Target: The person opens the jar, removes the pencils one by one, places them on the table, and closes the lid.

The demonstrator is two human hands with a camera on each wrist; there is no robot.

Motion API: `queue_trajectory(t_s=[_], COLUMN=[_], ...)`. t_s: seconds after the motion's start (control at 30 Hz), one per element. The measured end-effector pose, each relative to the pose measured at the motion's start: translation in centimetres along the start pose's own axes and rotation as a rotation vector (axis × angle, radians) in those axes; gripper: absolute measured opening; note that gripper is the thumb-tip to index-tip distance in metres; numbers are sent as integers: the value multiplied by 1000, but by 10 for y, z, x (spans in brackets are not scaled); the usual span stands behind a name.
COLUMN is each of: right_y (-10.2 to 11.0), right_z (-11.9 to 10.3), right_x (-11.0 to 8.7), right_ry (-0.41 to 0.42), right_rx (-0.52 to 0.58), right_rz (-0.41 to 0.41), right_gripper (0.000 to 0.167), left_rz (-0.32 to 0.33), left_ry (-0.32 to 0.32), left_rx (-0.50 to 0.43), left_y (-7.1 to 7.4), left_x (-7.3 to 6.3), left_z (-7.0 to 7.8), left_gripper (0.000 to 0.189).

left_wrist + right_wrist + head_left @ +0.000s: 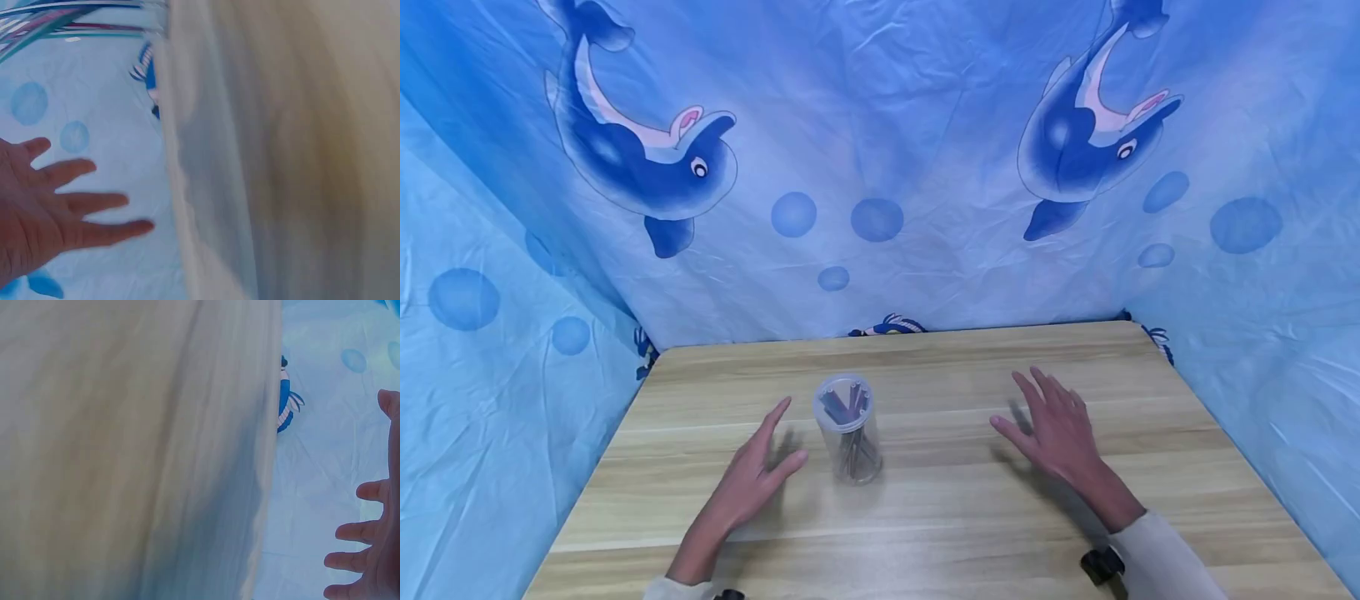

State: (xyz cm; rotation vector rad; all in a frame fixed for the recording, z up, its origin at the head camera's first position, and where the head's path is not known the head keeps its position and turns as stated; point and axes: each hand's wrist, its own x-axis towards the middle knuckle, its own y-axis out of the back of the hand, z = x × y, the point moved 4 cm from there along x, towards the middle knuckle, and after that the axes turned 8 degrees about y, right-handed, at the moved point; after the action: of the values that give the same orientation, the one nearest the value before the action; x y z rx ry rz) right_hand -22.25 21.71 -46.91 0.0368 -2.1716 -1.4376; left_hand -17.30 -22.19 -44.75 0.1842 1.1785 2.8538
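Head view: I find a clear cylindrical container point(848, 428) upright on the wooden table point(955, 533), left of the table's centre and between the two hands, nearer the left. A bundle of thin coloured sticks point(854, 402) leans inside it. Whether a lid covers the top I cannot determine from here. The left hand point(748, 482) is just beside the container, apart from it, fingers extended and thumb pointing towards it. The right hand point(1062, 435) is well apart on the other side, fingers spread and released, grasping nothing.

My assessment of handling: the container looks like thin plastic, therefore light, smooth and somewhat slippery, and likely to flex if squeezed hard. The sticks appear slim and stiff; they could slide and rattle on tilting, shifting the balance. I would take hold round the middle of the wall, below the rim, with moderate pressure, keeping it upright. Being tall and narrow, it could tip if knocked near the top.

Left wrist view: fingers straight and parted, nothing between them. Sticks cross the upper corner, glossy, in blue, teal and purplish tones; I judge them slick.

Right wrist view: fingers spread, no grasp. The container does not appear here.
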Motion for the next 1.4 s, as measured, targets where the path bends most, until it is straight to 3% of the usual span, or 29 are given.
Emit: queue_trajectory(t_s=[0.23,0.33,0.47,0.63,0.8,1.03,1.2,1.4], right_y=[-1,-1,-3,-5,-7,-12,-13,-17], right_z=[-14,-21,-31,-49,-67,-93,-108,-127], right_x=[10,16,23,30,39,50,55,58], right_ry=[50,40,-4,-17,54,184,310,326], right_rx=[63,104,194,324,477,699,824,867], right_rz=[39,28,-28,-77,-39,35,57,77], right_gripper=[77,77,75,70,62,50,52,58], left_rz=[-272,-320,-339,-342,-348,-367,-402,-408], left_ry=[-51,-62,-62,-36,-25,-74,-143,-173], left_rx=[-577,-721,-823,-826,-797,-745,-642,-561], left_y=[-9,-13,-19,-27,-30,-34,-42,-46], left_x=[8,13,17,20,23,33,39,43], left_z=[7,5,-1,-6,-2,1,6,16], left_gripper=[82,87,87,89,94,100,103,95])
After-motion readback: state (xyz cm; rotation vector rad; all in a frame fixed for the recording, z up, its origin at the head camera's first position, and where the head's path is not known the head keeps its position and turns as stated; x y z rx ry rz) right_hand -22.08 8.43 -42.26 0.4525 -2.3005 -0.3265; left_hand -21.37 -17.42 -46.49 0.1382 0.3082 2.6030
